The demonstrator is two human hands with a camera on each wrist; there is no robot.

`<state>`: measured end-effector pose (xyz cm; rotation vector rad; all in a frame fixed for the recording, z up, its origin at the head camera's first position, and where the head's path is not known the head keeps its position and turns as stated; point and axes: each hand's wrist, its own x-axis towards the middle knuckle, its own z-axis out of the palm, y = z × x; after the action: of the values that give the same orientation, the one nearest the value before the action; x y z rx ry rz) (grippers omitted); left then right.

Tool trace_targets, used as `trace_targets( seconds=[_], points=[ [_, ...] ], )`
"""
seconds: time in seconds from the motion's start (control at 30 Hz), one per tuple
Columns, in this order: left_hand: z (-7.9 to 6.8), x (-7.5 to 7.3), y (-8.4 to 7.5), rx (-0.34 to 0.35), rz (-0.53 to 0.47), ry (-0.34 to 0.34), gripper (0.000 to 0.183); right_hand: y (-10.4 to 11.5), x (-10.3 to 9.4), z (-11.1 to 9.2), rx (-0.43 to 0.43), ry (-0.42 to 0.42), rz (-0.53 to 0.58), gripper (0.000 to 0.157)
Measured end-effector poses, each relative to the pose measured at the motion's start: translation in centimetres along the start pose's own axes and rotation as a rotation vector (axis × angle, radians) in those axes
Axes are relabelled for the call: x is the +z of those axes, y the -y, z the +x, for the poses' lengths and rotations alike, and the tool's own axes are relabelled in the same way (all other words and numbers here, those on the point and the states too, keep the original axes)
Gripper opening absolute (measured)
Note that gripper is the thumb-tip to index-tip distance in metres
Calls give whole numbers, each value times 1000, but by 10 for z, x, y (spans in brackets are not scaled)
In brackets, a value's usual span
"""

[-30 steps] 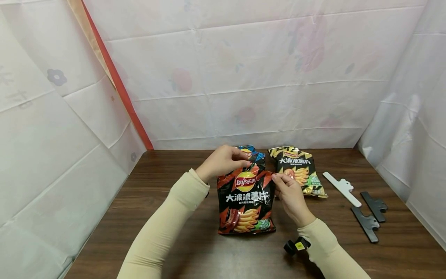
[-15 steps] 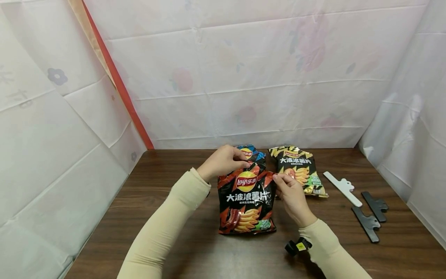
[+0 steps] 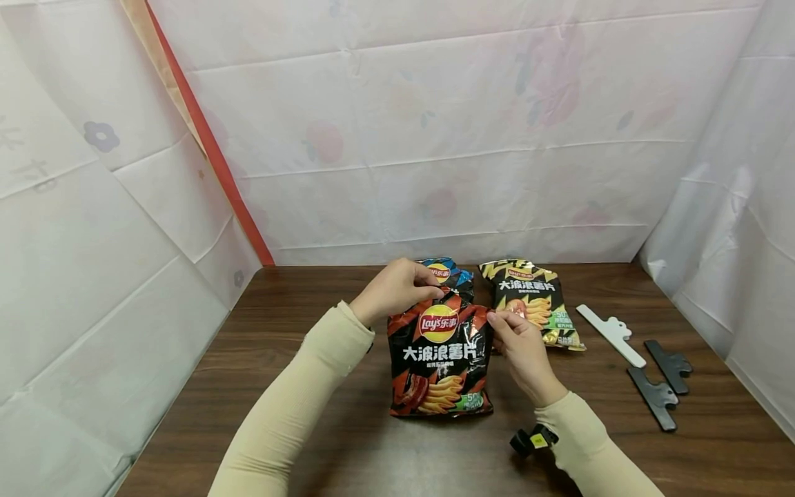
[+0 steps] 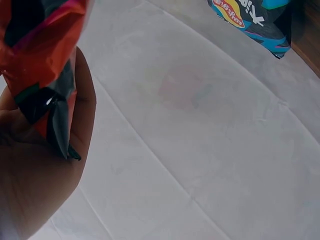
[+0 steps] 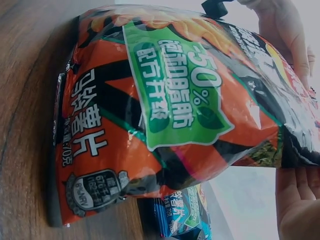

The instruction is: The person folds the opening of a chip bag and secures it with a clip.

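Note:
A red-and-black Lay's chip bag (image 3: 439,359) stands upright at the middle of the table, its printed front toward the head camera. My left hand (image 3: 397,288) pinches the bag's top edge on the left, thumb in front. At the upper right corner, my right hand (image 3: 520,351) holds the bag between thumb and fingers. The right wrist view shows the lower front of the red bag (image 5: 175,100) close up, bulging and full. Part of the left palm (image 4: 40,175) lies behind the bag's crumpled edge in the left wrist view.
Behind the red bag, partly hidden, is a blue chip bag (image 3: 461,279). A yellow-and-black chip bag (image 3: 531,304) lies to its right. Farther right are a white bag clip (image 3: 611,336), a black clip (image 3: 669,367) and another black clip (image 3: 653,399). White sheeting (image 3: 397,138) walls the table.

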<state>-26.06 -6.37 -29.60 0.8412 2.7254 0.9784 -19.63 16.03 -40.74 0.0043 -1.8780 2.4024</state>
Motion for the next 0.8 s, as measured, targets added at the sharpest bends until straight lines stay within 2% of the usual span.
trace_targets(
  seconds=[0.4, 0.8],
  points=[
    [-6, 1, 3, 59, 0, -23, 13, -5, -3, -3, -97, 46, -18, 19],
    [-8, -3, 4, 56, 5, -15, 10, -6, -3, -6, -156, 33, -83, 19]
  ],
)
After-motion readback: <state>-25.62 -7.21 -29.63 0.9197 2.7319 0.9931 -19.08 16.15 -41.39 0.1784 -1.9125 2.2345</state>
